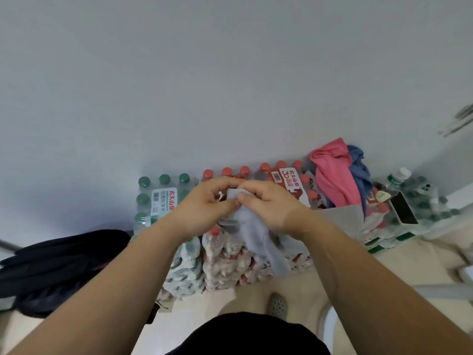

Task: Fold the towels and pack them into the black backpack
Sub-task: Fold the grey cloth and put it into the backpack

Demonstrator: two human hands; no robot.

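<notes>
Both hands hold a light grey towel [258,237] up in front of me, above the water bottle packs. My left hand [204,206] pinches its top edge on the left and my right hand [266,203] grips it close beside, so the cloth hangs down in a narrow strip. The black backpack [58,265] lies on the floor at the left, against the wall. A pink towel [332,172] and a blue towel [361,170] are heaped on the bottle packs at the right, with a grey towel [343,216] spread flat in front of them.
Shrink-wrapped packs of water bottles, green-capped [158,198] and red-capped [279,175], stand stacked along the white wall. More bottles and a dark box [404,208] sit at the far right. My foot in a grey clog [277,304] is on the beige floor.
</notes>
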